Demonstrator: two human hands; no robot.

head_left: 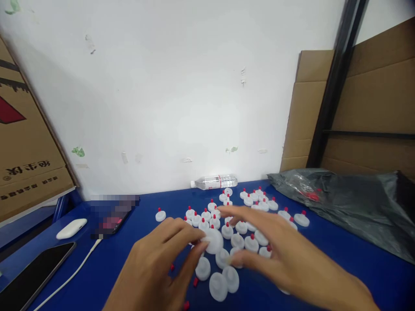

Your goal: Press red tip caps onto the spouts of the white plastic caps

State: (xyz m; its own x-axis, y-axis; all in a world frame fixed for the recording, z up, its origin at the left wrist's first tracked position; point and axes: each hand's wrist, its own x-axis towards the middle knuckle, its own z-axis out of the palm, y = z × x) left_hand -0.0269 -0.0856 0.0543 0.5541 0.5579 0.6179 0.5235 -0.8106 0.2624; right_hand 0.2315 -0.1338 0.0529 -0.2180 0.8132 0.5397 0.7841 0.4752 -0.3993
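Note:
My left hand (168,255) pinches a white round plastic cap (214,241) by its edge between thumb and fingertips. Close by on the right, my right hand (269,237) arches over the pile with thumb and fingers apart and nothing visible between them. Many similar white caps lie below and behind both hands, several topped with a small red tip, like the lone capped piece (160,215) at the left. Nearest me are caps without red tips, including a white cap (218,287). Loose red tips (195,282) lie beside my left hand. My right hand hides part of the pile.
A clear plastic bottle (215,182) lies along the wall. At the left are a dark phone (35,276), a white earbud case (71,228), a partly blurred device (113,218) and a white cable (73,274). A dark plastic bag (353,207) covers the right side.

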